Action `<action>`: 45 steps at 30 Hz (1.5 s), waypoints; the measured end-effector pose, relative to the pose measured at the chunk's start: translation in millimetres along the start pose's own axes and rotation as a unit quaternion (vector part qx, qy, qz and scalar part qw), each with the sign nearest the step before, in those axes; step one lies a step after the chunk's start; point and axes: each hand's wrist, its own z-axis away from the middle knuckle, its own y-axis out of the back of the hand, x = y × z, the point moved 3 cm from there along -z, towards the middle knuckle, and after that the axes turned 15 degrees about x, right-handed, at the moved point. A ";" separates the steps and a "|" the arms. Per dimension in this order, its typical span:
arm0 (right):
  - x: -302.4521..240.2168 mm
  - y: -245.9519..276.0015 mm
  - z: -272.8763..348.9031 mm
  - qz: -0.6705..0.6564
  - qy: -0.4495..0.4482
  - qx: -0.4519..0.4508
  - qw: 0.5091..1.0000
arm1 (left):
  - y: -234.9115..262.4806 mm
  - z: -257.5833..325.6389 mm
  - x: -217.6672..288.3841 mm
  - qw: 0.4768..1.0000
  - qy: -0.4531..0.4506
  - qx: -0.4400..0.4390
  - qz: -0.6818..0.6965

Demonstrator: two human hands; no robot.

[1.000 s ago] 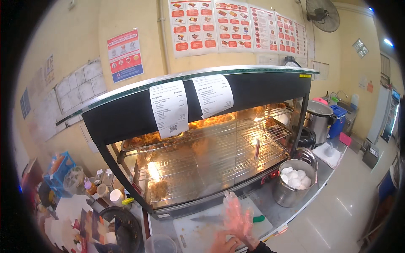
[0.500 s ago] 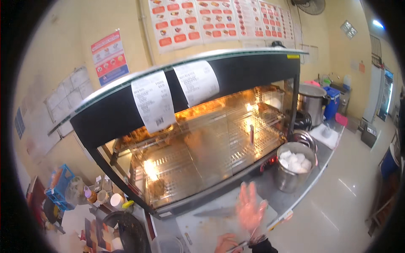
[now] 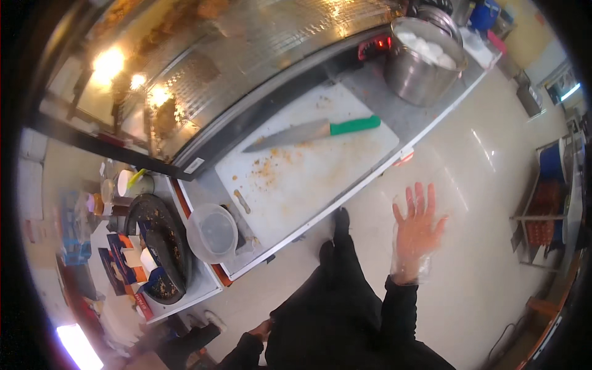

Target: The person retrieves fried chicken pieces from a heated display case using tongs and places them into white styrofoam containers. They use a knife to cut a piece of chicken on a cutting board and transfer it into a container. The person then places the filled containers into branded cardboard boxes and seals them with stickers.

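Note:
My right hand [image 3: 418, 231], in a clear plastic glove, is held out over the floor beside the counter. Its fingers are spread and nothing is in them. Low against my dark clothing is my left hand [image 3: 263, 330]; its fingers are mostly hidden at the cloth. On the counter lies a white cutting board [image 3: 327, 179] strewn with brown crumbs. A knife with a green handle [image 3: 354, 126] rests across it, blade toward the left. Neither hand touches the board or knife. A translucent plastic tub [image 3: 214, 233] stands at the board's left end.
A heated display cabinet [image 3: 246, 80] runs along the counter's back. A steel pot [image 3: 416, 83] holding white rounded pieces stands right of the board. To the left are a dark round pan [image 3: 172, 259] and cartons. A rack [image 3: 542, 217] stands at right; another person's legs [image 3: 188, 345] show lower left.
The view has tipped down, bringing the whole board and knife into sight. My hands, close together before, are now apart: the right stretched out, the left down at my clothing.

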 end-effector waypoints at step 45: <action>-229.7 -23.4 -14.6 -0.066 0.236 -0.067 0.967 | -210.1 52.5 281.3 0.902 -0.344 -0.223 0.137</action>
